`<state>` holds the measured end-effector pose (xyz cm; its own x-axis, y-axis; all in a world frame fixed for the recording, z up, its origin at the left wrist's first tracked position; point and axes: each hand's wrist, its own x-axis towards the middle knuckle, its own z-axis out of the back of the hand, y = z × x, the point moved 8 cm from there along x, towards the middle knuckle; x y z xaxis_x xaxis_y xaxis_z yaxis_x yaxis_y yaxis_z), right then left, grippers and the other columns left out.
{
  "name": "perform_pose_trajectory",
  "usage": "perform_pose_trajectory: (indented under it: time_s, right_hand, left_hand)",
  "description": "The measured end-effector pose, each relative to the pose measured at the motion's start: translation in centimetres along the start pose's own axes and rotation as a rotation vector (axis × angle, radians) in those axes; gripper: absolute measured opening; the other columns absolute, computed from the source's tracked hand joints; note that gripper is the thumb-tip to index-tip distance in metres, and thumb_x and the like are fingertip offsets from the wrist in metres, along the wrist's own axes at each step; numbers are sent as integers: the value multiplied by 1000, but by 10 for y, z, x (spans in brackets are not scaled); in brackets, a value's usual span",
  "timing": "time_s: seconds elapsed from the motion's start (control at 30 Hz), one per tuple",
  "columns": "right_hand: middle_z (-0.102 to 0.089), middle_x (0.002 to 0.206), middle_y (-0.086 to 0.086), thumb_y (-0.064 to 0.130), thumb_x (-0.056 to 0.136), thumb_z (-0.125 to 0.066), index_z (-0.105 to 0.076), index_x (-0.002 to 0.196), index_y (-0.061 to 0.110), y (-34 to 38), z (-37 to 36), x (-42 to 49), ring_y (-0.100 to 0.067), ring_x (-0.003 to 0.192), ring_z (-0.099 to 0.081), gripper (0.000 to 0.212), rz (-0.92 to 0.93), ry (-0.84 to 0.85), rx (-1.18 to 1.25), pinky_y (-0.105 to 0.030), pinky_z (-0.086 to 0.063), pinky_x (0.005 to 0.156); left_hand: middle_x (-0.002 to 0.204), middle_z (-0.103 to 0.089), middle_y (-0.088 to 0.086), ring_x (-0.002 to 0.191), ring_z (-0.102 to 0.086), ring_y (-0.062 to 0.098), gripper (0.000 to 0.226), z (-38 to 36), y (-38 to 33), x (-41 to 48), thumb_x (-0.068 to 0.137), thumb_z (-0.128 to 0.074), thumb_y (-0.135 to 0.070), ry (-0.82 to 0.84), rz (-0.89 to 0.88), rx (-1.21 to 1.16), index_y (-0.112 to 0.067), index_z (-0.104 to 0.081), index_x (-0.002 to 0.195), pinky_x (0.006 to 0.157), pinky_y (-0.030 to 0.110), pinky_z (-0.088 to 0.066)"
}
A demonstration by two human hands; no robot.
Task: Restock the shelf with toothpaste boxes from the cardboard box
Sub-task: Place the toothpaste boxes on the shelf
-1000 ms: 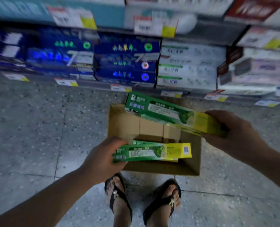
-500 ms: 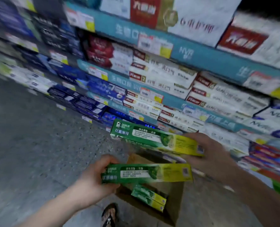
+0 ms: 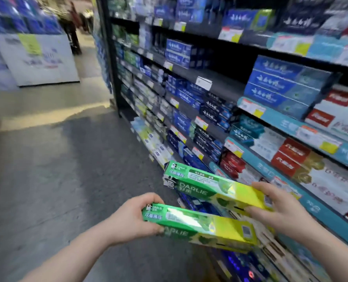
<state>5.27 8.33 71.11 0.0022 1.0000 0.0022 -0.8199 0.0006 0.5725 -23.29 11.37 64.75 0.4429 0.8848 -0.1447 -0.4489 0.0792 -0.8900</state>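
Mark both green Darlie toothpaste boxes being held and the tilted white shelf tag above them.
Lower Darlie box [image 3: 197, 222]: head view, middle of its green top face.
Upper Darlie box [image 3: 209, 182]: head view, middle of its green top face.
White shelf tag [image 3: 203, 83]: head view, centre of the tag.

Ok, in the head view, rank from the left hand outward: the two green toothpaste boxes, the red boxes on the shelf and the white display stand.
1. Lower green box: gripped by the left hand.
2. Upper green box: just beyond, held by the right hand.
3. Red boxes: on the shelf, to the right.
4. White display stand: far across the aisle, left.
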Motion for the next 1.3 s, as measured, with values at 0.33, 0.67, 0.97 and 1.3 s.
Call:
perform_pose_trajectory:
  time_s: [0.33,0.67,0.97,1.3]
  right_hand:
    - [-53,108,17,26,76,-71,-47,111,36,163,-53,170,-6,103,-51,44,130,31,-35,-9,-36,72]
    - [-52,110,15,26,79,-68,-49,113,33,308,-105,343,-5,99,-50,40,126,20,34,-18,-39,76]
    - [-55,118,9,31,77,-68,-52,119,29,351,-129,520,-11,106,-53,45,171,8,66,-25,-41,83]
    - [-56,112,8,28,77,-69,-52,111,31,398,-117,739,-12,103,-54,38,289,25,78,-23,-39,79]
  left_hand:
    - [71,-64,-3,61,-55,6,36,211,38,34,57,-74,-12,-110,4,-48,-30,-60,84,59,24,-48]
    - [83,-67,13,66,-57,10,38,432,83,107,48,-72,-29,-189,-2,11,-30,-61,84,60,27,-49]
    - [72,-69,-5,63,-60,5,43,541,118,223,41,-74,-33,-282,-15,-92,-34,-63,83,60,21,-51]
    - [79,-68,7,68,-61,9,42,663,120,385,43,-74,-35,-363,13,-99,-35,-63,83,57,21,-49]
